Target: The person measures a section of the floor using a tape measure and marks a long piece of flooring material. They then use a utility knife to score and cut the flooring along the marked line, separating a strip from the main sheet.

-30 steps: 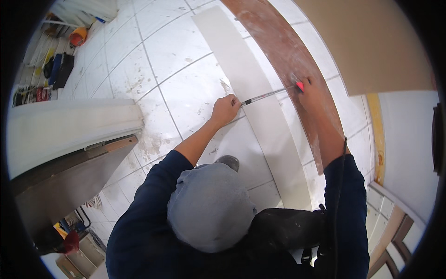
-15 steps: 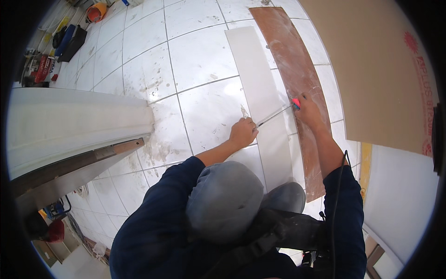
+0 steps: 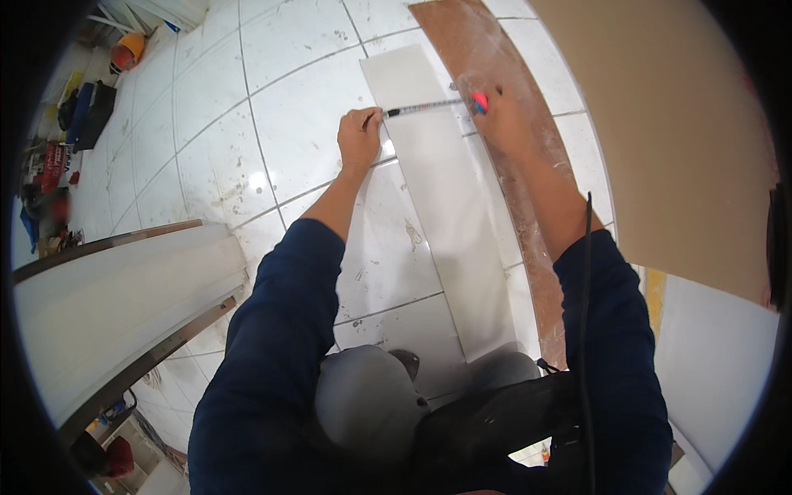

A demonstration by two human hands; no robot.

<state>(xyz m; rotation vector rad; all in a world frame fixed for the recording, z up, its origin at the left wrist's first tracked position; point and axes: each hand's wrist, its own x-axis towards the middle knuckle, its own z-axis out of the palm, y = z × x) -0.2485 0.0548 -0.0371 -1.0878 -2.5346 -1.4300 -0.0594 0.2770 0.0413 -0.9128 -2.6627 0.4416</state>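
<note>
Past the person's grey-clad knees (image 3: 363,400), a white strip (image 3: 454,206) lies on floor tiles (image 3: 313,115). Across its far part stretches a tape measure (image 3: 433,105): left hand (image 3: 360,136) pinching the blade's end, right hand (image 3: 502,120) gripping the case (image 3: 480,103) over a brown board (image 3: 474,41).

1 tape measure (image 3: 479,103), its case bright pink-red and blue, sits just past the right edge of 1 white board (image 3: 445,198). The pale blade (image 3: 429,106), dark-marked with a black stretch near its left end, runs straight across the board's width toward the far end. The long, narrow board lies flat on the tiled floor (image 3: 313,107).
</note>
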